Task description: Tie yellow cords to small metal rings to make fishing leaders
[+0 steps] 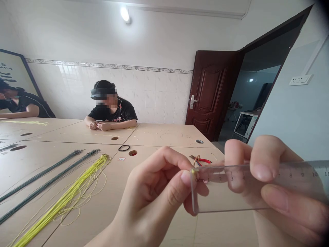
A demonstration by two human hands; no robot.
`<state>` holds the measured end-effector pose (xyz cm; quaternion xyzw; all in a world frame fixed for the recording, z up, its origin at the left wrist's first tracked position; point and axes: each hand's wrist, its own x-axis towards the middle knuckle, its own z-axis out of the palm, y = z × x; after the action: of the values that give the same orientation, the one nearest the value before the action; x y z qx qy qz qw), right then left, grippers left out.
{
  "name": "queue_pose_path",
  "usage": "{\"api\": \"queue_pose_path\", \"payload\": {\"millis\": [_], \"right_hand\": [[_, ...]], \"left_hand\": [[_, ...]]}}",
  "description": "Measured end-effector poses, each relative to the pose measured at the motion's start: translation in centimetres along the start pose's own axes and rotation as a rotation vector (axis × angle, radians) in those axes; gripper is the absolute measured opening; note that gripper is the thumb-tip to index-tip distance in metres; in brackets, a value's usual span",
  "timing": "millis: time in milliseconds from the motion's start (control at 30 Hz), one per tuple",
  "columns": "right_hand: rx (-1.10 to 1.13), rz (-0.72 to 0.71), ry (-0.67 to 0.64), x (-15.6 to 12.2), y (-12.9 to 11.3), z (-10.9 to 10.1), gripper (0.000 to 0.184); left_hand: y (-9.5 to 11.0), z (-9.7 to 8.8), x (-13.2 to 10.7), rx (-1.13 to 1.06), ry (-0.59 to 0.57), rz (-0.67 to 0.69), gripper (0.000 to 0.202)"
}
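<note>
The left hand [159, 188] pinches a tiny bit of yellow wire [193, 171] at the zero end of a clear ruler [216, 199]. The right hand [288, 202] holds the ruler up between its thumb and fingers. A copper-coloured loop [197, 160] pokes up by the left fingertips.

The wire looks already lined up close to zero. I can't tell if anyone has read its length yet, as fingers hide much of it. Lots of yellow strands [70, 194] lie in a bunch on the table [154, 137], next to two dark green bunches [48, 185].

I see no boxes or cups. A round hole [133, 153] in the table has something red in it, too small to name. Red-handled pliers [205, 160] lie behind the ruler.
</note>
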<state>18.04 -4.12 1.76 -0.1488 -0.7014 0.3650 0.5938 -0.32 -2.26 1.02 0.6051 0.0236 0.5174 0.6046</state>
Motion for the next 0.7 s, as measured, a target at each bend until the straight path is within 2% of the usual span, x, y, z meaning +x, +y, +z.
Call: {"api": "queue_pose_path", "payload": {"millis": [267, 700], "right_hand": [[0.034, 0.006, -0.105, 0.16, -0.20, 0.24, 0.003], [0.012, 0.002, -0.061, 0.22, -0.11, 0.18, 0.004]], "left_hand": [[0.13, -0.25, -0.04, -0.008, -0.002, -0.008, 0.011], [0.19, -0.16, -0.02, -0.008, 0.000, -0.017, 0.010]]}}
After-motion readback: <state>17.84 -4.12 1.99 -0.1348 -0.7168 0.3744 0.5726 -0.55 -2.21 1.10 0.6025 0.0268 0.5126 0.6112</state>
